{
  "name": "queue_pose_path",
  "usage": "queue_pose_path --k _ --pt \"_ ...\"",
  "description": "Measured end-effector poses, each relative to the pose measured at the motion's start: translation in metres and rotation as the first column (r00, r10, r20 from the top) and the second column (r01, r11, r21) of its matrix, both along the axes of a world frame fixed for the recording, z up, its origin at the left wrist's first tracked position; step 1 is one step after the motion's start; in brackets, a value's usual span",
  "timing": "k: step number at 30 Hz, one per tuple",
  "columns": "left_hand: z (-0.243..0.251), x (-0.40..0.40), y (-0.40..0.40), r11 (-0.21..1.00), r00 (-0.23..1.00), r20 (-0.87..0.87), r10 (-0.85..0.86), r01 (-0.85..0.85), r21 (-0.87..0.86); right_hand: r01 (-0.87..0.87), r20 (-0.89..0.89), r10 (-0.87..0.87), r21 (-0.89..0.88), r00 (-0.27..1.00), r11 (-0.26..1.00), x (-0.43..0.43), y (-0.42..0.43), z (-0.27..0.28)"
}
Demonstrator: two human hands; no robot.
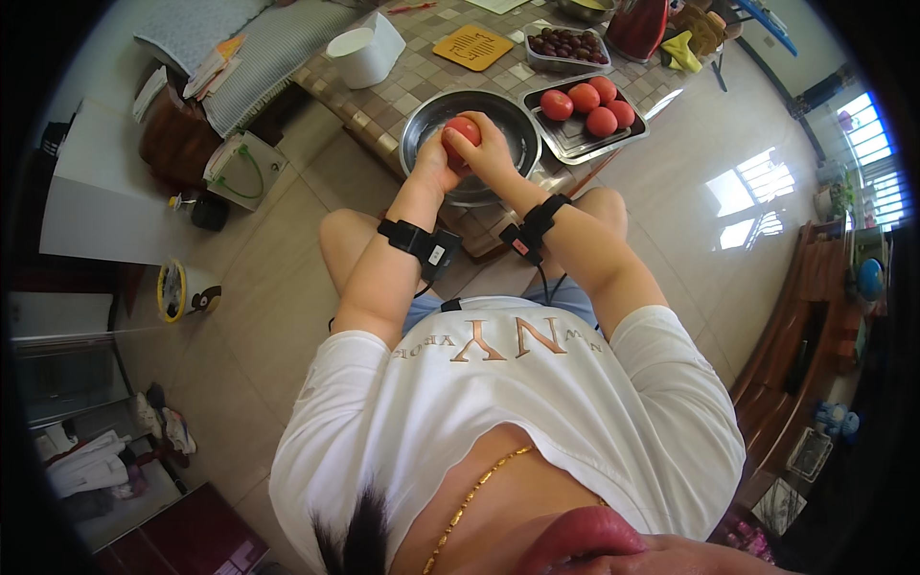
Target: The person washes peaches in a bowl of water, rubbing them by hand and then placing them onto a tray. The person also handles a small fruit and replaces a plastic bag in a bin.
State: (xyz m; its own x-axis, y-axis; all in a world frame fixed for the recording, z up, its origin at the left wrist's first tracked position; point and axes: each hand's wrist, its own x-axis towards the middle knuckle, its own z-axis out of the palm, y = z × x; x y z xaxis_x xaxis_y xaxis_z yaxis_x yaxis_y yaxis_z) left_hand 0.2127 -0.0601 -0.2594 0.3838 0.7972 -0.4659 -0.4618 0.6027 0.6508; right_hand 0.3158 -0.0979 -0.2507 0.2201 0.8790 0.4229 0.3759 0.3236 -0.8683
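Note:
A red tomato is held between both hands over a round steel basin. My left hand cups its lower left side, and my right hand wraps it from the right with the thumb across it. The basin appears to hold some water. Just right of the basin, several more tomatoes rest in a rectangular metal tray. The fingers partly hide the held tomato and the middle of the basin.
The tiled table also bears a white container, an orange trivet, a plastic box of grapes, a red kettle and a yellow cloth. Black bands with cables circle both forearms.

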Motion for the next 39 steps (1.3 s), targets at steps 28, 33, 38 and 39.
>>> queue_pose_path --k 28,33,38,39 --pt "-0.004 0.015 -0.012 0.952 0.964 -0.265 0.008 0.073 0.297 0.120 -0.109 -0.147 -0.223 0.983 0.967 0.011 0.032 -0.007" --pt "0.004 0.011 -0.016 0.956 0.986 -0.147 0.076 -0.030 0.292 -0.282 -0.308 0.231 -0.135 0.923 0.950 0.014 0.024 -0.002" --pt "0.011 0.013 -0.017 0.980 0.985 -0.075 0.154 -0.143 0.138 -0.168 -0.166 0.157 -0.056 0.974 0.984 0.007 0.006 0.006" --pt "0.011 0.014 -0.018 0.980 0.985 -0.073 0.157 -0.146 0.137 -0.171 -0.164 0.159 -0.056 0.973 0.984 0.006 0.007 0.004"
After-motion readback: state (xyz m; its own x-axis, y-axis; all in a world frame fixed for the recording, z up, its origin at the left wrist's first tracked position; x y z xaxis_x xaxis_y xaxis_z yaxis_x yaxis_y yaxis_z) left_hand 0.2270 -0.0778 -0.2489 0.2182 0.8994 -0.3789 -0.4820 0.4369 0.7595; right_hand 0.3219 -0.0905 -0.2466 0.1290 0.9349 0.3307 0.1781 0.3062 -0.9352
